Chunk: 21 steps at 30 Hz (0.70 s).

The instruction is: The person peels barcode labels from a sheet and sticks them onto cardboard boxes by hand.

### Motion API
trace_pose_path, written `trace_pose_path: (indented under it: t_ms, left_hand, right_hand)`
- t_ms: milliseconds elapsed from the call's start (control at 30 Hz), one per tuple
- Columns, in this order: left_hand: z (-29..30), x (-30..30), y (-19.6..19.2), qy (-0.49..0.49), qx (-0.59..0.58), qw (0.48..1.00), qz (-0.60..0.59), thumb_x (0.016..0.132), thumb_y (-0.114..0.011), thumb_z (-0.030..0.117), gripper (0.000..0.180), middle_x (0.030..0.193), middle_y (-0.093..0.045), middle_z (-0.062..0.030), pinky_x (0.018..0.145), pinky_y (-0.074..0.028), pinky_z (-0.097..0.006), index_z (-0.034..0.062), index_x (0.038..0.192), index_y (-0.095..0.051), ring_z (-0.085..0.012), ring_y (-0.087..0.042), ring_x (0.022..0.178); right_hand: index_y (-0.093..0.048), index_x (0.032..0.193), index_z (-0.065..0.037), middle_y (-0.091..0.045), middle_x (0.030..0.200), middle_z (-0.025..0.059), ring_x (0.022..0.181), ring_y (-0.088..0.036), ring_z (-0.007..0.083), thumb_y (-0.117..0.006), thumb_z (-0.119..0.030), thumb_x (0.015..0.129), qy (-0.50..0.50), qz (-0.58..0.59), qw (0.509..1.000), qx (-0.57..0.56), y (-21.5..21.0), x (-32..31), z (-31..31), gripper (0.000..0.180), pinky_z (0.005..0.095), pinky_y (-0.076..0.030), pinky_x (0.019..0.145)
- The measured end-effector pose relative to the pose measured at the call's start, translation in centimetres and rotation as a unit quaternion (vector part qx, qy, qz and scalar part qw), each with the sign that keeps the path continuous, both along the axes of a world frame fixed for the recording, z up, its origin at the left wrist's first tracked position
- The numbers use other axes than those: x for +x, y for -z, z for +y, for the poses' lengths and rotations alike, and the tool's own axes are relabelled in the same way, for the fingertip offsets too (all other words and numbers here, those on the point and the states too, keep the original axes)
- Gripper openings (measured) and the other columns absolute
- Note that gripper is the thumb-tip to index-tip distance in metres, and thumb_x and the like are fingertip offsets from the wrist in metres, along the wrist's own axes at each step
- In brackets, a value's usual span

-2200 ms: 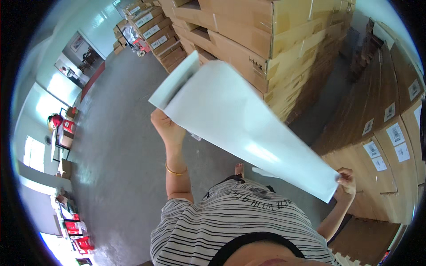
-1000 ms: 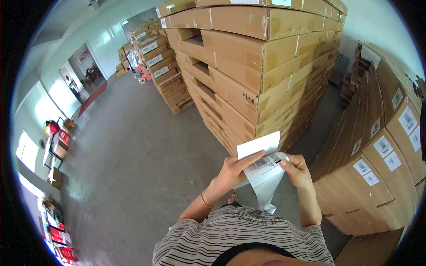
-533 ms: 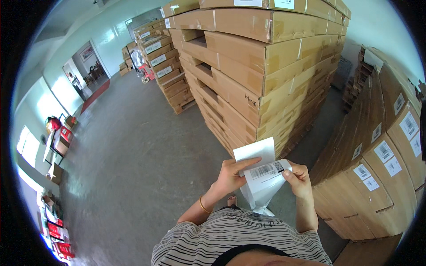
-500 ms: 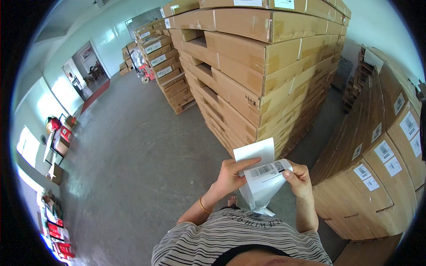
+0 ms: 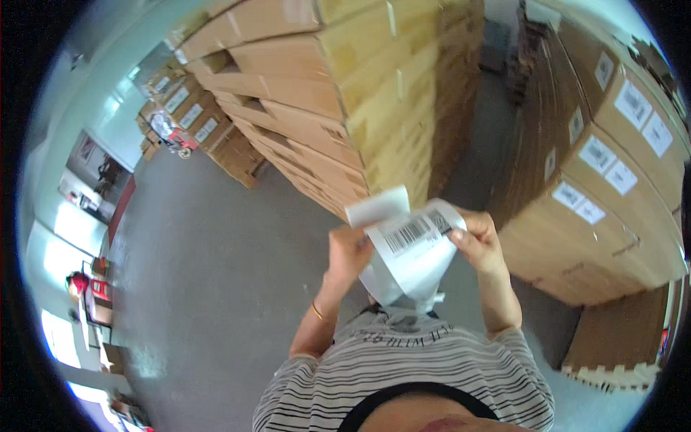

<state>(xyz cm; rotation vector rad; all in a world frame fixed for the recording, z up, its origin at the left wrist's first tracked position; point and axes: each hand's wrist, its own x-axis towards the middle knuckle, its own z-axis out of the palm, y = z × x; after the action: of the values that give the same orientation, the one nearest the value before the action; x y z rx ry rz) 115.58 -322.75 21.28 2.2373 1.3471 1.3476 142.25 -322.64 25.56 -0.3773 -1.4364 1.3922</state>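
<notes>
A white strip of barcode labels (image 5: 417, 248) is stretched between my two hands in front of my chest, its lower part hanging down in a curl. My right hand (image 5: 481, 241) pinches the strip's right edge, thumb on top near the dark printed square. At the other side, my left hand (image 5: 348, 252) is closed on the strip's left edge, slightly smeared by motion. Above it a blank white flap of paper (image 5: 378, 206) sticks up and bends over. Whether the flap is joined to the strip I cannot tell.
A tall stack of flat brown cartons (image 5: 288, 108) stands just ahead. To the right are more cartons (image 5: 612, 173) with white labels, and a brown cardboard sheet (image 5: 615, 331) lies below them. Farther left are another carton stack (image 5: 194, 119) and a red pallet jack (image 5: 180, 142).
My view has turned to the right, so the stacks have shifted left. The blank flap has bent and tilted, and my left hand has moved slightly down along the strip's edge.
</notes>
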Motion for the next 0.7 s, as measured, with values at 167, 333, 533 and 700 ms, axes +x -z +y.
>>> trace_pose_path:
  t_ms: [167,333,533,700]
  left_hand:
    - [1.6,2.0,-1.8,-0.022,-0.058,0.992,-0.11,0.079,-0.067,-0.006,0.026,0.084,-0.076,-0.0124,0.065,-0.055,-0.027,0.0036,0.101,-0.077,-0.012,-0.071,0.073]
    - [2.4,5.0,-3.3,0.023,-0.029,0.991,-0.125,0.077,-0.065,-0.01,0.03,0.086,-0.076,-0.012,0.065,-0.055,-0.026,0.0047,0.101,-0.077,-0.0143,-0.072,0.071]
    - [5.1,7.7,-2.2,0.053,0.015,0.996,-0.071,0.077,-0.07,-0.003,0.026,0.082,-0.075,-0.0119,0.061,-0.053,-0.027,0.0076,0.1,-0.078,-0.0167,-0.07,0.065]
    - [9.3,10.6,-1.6,0.055,0.085,0.995,-0.019,0.076,-0.074,0.002,0.023,0.083,-0.074,-0.0111,0.064,-0.054,-0.032,0.0095,0.097,-0.079,-0.0232,-0.071,0.069]
  right_hand:
    - [-0.071,0.113,0.006,-0.074,0.105,0.0086,0.095,-0.066,0.0113,-0.065,-0.011,0.098,-0.002,-0.036,0.994,-0.103,1.0,2.5,-0.6,0.023,0.0263,-0.052,0.084]
    - [-0.068,0.116,0.006,-0.073,0.103,0.0073,0.093,-0.065,0.0092,-0.064,-0.011,0.099,0.023,-0.03,0.994,-0.104,2.1,3.4,0.3,0.025,0.0258,-0.052,0.081]
    - [-0.058,0.124,0.004,-0.07,0.097,0.0044,0.09,-0.063,0.0076,-0.067,-0.009,0.097,0.091,-0.056,0.989,-0.102,2.2,5.1,2.9,0.032,0.0247,-0.051,0.078]
    - [-0.057,0.125,0.003,-0.069,0.102,0.0055,0.093,-0.064,0.0087,-0.07,-0.003,0.093,0.121,-0.023,0.989,-0.078,2.4,7.2,7.8,0.036,0.0257,-0.052,0.081]
